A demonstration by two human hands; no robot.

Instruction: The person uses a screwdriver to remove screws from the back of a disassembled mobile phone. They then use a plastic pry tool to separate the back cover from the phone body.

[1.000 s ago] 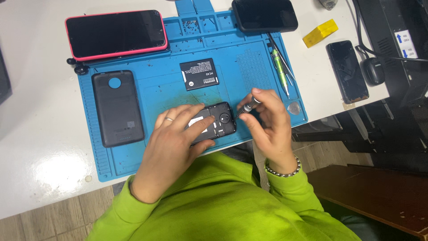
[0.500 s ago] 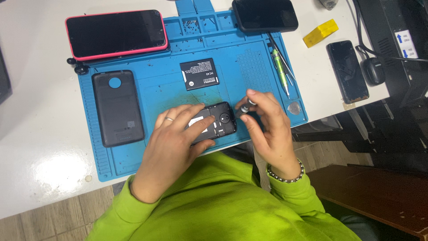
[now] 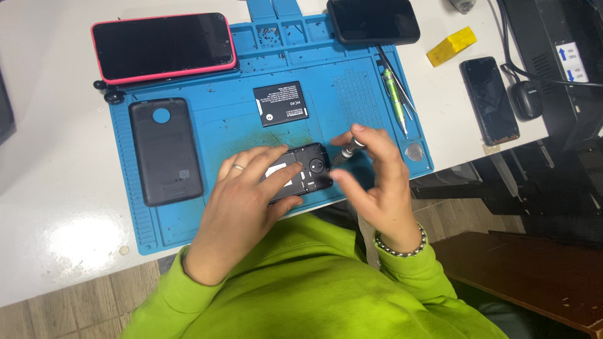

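- Near the front edge of a blue work mat (image 3: 207, 129), a small dark opened phone (image 3: 303, 172) lay back-up, close to the white table (image 3: 56, 188) edge and the person's green sleeves.
- Left hand (image 3: 242, 204) lay flat over the phone's left part, fingers spread and pressing it down, a ring on 1 finger.
- Right hand (image 3: 374, 182) arched above the phone's right end, thumb and fingertips pinching a slim metal screwdriver (image 3: 344, 154) that slanted down toward the phone's corner; a beaded bracelet circled the wrist.
- Open mat showed between the hands and a loose black battery (image 3: 281, 103) farther back.
- At the left, a dark back cover (image 3: 165, 150) lay apart from the left hand; a red-cased phone (image 3: 163, 47) sat along the mat's rear edge.
- To the right, a green-handled tool (image 3: 396, 97) rested near the mat's right border.
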